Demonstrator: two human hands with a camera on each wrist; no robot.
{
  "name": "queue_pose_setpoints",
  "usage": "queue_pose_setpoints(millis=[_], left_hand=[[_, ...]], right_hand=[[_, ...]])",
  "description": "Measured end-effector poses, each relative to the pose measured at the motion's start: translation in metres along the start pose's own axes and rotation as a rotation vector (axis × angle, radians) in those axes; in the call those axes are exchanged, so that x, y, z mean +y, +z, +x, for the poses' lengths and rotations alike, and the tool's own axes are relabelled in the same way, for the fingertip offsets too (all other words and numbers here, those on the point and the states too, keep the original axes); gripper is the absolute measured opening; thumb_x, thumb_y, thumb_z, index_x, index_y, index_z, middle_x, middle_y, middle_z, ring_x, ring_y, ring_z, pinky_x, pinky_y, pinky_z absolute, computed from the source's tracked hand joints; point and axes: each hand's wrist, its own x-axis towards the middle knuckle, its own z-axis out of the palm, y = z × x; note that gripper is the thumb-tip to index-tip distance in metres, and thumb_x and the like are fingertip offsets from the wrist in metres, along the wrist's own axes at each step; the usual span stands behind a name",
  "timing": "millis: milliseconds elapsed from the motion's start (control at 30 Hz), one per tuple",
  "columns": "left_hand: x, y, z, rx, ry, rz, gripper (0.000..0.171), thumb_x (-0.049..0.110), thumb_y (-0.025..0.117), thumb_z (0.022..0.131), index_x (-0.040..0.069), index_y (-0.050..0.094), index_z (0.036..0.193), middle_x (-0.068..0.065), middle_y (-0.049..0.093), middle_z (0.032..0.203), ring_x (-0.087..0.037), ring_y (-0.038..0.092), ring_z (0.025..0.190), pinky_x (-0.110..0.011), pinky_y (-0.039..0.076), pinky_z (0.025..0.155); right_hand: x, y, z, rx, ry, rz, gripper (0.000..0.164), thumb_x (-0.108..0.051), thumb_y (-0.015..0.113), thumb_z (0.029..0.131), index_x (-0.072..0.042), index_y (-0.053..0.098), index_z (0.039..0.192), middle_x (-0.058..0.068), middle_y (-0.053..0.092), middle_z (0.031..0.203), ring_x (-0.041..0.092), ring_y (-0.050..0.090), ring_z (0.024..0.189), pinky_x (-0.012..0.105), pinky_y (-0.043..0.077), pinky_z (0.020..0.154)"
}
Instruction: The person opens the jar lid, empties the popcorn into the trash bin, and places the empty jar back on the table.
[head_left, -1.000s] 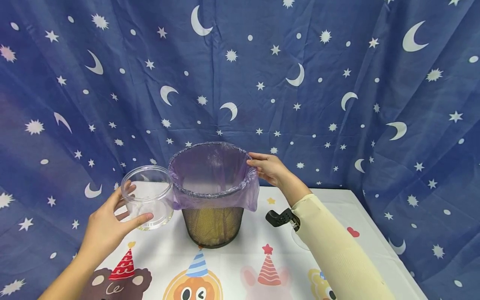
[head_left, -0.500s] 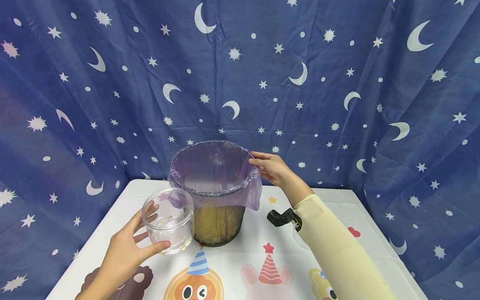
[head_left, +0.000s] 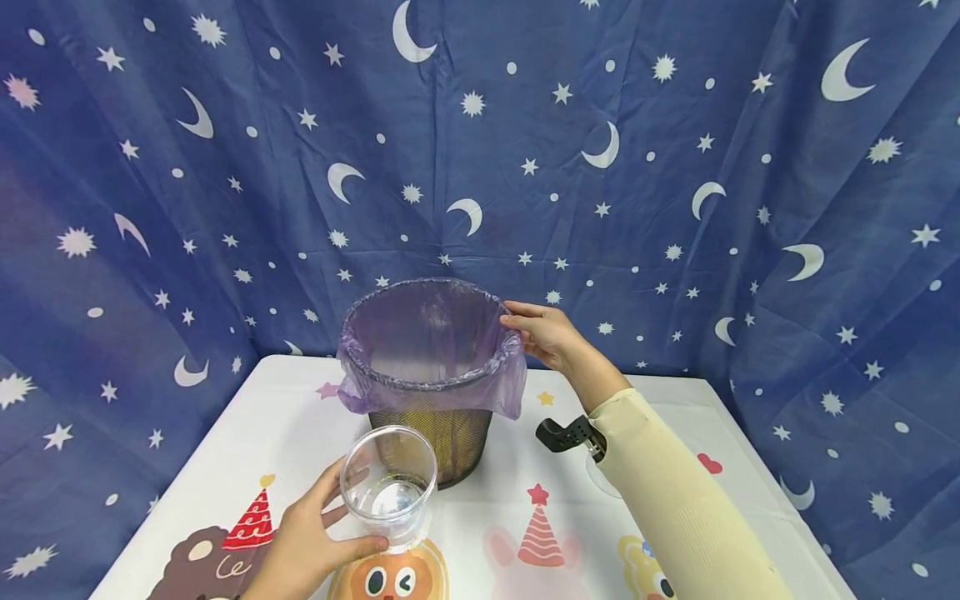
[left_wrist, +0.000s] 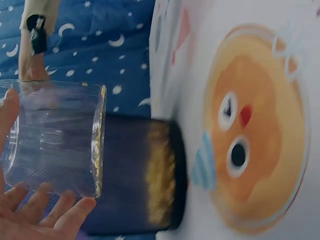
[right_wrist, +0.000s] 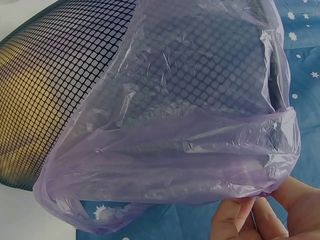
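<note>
My left hand (head_left: 311,537) grips a clear round container (head_left: 393,518) upright in front of the bin, fingers on its far side and thumb at the near side. Small yellow bits cling to the base of the container (left_wrist: 98,145) in the left wrist view. A black wire-mesh wastebasket (head_left: 453,433) stands on the table, lined with a purple plastic bag (head_left: 427,333) folded over its rim. Yellow stuff (left_wrist: 161,175) shows through the mesh low down. My right hand (head_left: 551,337) pinches the bag at the right rim; in the right wrist view the fingertips hold its hanging edge (right_wrist: 175,170).
A white tablecloth (head_left: 510,467) with printed cartoon animals covers the table. Behind it hangs a blue curtain (head_left: 480,150) with moons and stars. A black wrist-camera mount (head_left: 566,435) juts from the right sleeve, partly in front of a clear round piece (head_left: 603,479).
My left hand has carried the clear container from beside the bin's rim toward me and to the right, lower over the table. The right hand stays on the bag at the rim.
</note>
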Motion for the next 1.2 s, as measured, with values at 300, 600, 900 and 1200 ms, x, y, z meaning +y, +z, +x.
queue_pose_setpoints(millis=[300,600,900,1200], left_hand=[[-0.018,0.037,-0.006,-0.173,-0.098,-0.157,0.103,0.022,0.094,0.062,0.009,0.039,0.148,-0.026,0.048,0.144,-0.045,0.052,0.126,-0.038,0.058,0.094],[-0.034,0.067,-0.012,-0.288,-0.023,-0.268,0.104,0.018,0.091,0.068,0.004,0.031,0.151,-0.029,0.044,0.145,-0.045,0.058,0.119,-0.038,0.056,0.098],[-0.04,0.089,-0.011,-0.295,0.075,-0.287,0.1,0.017,0.091,0.068,0.001,0.035,0.148,-0.028,0.045,0.145,-0.011,0.058,0.121,-0.033,0.057,0.095],[-0.038,0.103,-0.006,-0.322,0.085,-0.233,0.1,0.019,0.091,0.069,0.001,0.034,0.149,-0.026,0.049,0.142,-0.043,0.052,0.125,-0.039,0.057,0.095]], right_hand=[[0.001,0.0,0.001,0.001,0.0,-0.002,0.048,-0.013,0.063,0.097,-0.014,0.052,0.144,0.008,0.05,0.145,0.004,0.04,0.062,0.026,0.045,0.083],[0.004,0.0,0.003,-0.003,0.0,0.023,0.049,-0.011,0.063,0.097,-0.012,0.051,0.145,0.008,0.047,0.149,0.009,0.049,0.088,0.034,0.045,0.1],[0.006,0.0,0.003,-0.005,0.001,0.034,0.049,-0.011,0.063,0.097,-0.012,0.051,0.144,0.008,0.05,0.146,0.006,0.045,0.075,0.025,0.046,0.078],[0.003,-0.001,0.002,-0.016,0.007,0.048,0.05,-0.011,0.063,0.097,-0.012,0.05,0.145,0.007,0.043,0.153,0.018,0.048,0.125,0.044,0.038,0.116]])
